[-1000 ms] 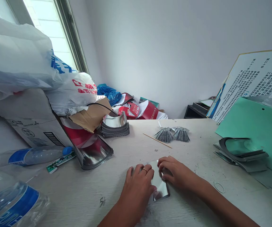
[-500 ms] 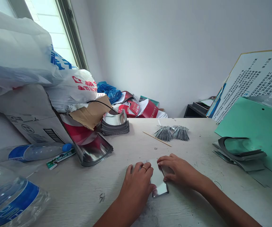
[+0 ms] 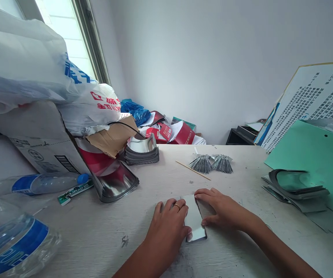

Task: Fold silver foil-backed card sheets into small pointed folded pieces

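A small rectangle of silver-faced paper (image 3: 194, 218), perhaps several layers thick, lies on the pale table in front of me. My left hand (image 3: 170, 227) holds its left side, with the fingers curled along that edge and the thumb pressing on the near part. Along the right edge, my right hand (image 3: 221, 210) grips it between fingertips at the far corner and the thumb lower down. Beyond the hands lie a thin wooden stick (image 3: 193, 170) and two fanned bundles of thin silvery strips (image 3: 201, 164). What lies beneath my fingers is hidden.
At left are a large plastic bottle (image 3: 16, 243), a smaller bottle (image 3: 50, 183), a toothpaste box (image 3: 73, 192) and a carton (image 3: 45, 143) under plastic bags. Curved silvery sheets (image 3: 118, 185) sit nearby. More curved sheets (image 3: 296, 189) lie at right by a green board (image 3: 314, 154).
My right hand has shifted very slightly to the right, its fingers still at the paper's edge. My left hand stays in place. The view has moved a little.
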Available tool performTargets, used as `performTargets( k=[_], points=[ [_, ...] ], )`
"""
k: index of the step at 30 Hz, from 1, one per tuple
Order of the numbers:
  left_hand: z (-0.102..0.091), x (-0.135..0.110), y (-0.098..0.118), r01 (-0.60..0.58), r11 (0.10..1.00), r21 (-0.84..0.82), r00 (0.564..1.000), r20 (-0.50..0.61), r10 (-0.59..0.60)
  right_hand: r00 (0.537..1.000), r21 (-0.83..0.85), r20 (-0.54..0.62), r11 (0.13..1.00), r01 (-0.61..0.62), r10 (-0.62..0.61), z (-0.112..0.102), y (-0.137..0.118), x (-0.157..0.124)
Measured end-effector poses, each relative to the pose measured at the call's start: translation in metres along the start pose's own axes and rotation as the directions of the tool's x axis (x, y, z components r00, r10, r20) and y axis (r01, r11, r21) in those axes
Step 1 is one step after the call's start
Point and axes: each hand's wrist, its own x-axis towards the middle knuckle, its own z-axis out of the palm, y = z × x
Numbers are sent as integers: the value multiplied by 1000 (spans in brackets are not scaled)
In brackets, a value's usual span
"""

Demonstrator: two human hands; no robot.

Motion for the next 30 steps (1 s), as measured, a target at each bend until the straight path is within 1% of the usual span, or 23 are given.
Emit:
performTargets(
  k=[3, 10, 14, 17, 21, 23, 30],
  points=[
    [1, 0, -1, -4, 1000, -1, 1000, -10, 4, 1000, 13, -7, 1000, 21, -21, -1, 3, 0],
    [-3, 1, -1, 6, 1000, 2, 1000, 14, -6, 997, -1, -20, 997, 74, -74, -3, 5, 0],
    [-2, 1, -3, -1, 1000, 11, 1000, -2, 1, 992, 21, -75, 995, 100, -98, 0, 3, 1],
    [-3, 0, -3, -7, 1000, 16, 1000, 11, 7, 983, 69, -134, 988, 136, -126, 2, 0, 3],
    [-3, -1, -2, -19, 1000, 18, 1000, 7, 19, 973, 78, -127, 976, 201, -191, 4, -3, 4],
    [-3, -1, -2, -20, 1000, 18, 1000, 3, 20, 976, 72, -115, 978, 194, -185, 3, -4, 4],
    [0, -1, -4, -12, 1000, 11, 1000, -1, 12, 995, 56, -38, 994, 96, -94, 0, 1, 6]
  ],
)
